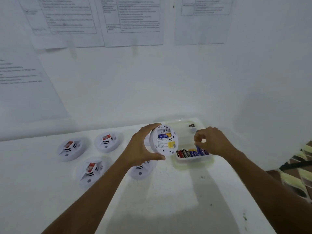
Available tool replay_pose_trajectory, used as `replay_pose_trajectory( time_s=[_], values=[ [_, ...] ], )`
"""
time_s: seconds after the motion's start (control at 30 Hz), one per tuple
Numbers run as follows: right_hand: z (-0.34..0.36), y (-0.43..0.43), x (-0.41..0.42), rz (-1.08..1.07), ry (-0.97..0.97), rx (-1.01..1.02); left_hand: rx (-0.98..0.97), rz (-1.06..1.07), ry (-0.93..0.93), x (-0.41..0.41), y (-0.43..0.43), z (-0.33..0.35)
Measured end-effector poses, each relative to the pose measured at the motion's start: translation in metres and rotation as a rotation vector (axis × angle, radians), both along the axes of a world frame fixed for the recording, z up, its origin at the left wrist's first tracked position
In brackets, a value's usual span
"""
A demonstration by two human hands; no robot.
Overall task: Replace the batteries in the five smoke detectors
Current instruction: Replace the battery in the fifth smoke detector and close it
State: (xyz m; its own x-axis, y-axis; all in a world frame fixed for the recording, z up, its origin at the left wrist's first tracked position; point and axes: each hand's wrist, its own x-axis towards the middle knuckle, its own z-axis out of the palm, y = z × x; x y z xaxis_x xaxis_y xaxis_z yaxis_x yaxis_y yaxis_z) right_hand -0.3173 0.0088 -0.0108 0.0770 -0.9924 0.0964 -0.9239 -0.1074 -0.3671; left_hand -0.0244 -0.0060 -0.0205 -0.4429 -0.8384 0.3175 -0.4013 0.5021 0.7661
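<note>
My left hand (143,146) grips a white round smoke detector (164,141) held on edge above the table, its back facing me. Its battery bay is uncovered and shows one blue and yellow battery (164,135) inside. My right hand (211,141) hovers over a clear plastic box (192,159) of batteries, its fingertips pinching the top of a blue battery (200,150) that stands up out of the row. Three more detectors (70,148) (108,141) (90,171) lie face up at the left. A fourth (141,170) lies partly hidden under my left wrist.
A second clear box (190,127) with a small dark item stands behind the battery box at the table's back right corner. Printed sheets (133,21) hang on the white wall behind. The table edge runs down the right, with patterned floor (300,179) beyond it.
</note>
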Motion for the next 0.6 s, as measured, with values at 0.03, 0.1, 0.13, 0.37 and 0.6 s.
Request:
replay_pose_trajectory(
  time_s=[0.03,0.1,0.13,0.37,0.6],
  values=[
    [-0.003,-0.003,-0.005,-0.012,0.067,0.04,0.003,-0.001,0.0,-0.005,0.0,-0.001],
    [-0.008,-0.007,-0.011,-0.027,0.177,0.082,0.008,-0.003,-0.004,-0.015,-0.001,-0.002],
    [-0.011,-0.008,-0.012,-0.029,0.218,0.08,0.011,-0.004,-0.004,-0.018,-0.001,-0.003],
    [-0.016,-0.006,-0.022,0.034,-0.133,-0.105,0.021,-0.002,0.015,-0.032,0.001,-0.008],
    [0.01,0.03,0.044,-0.02,-0.741,-0.141,-0.019,0.014,0.066,-0.032,0.008,-0.009]
  ],
)
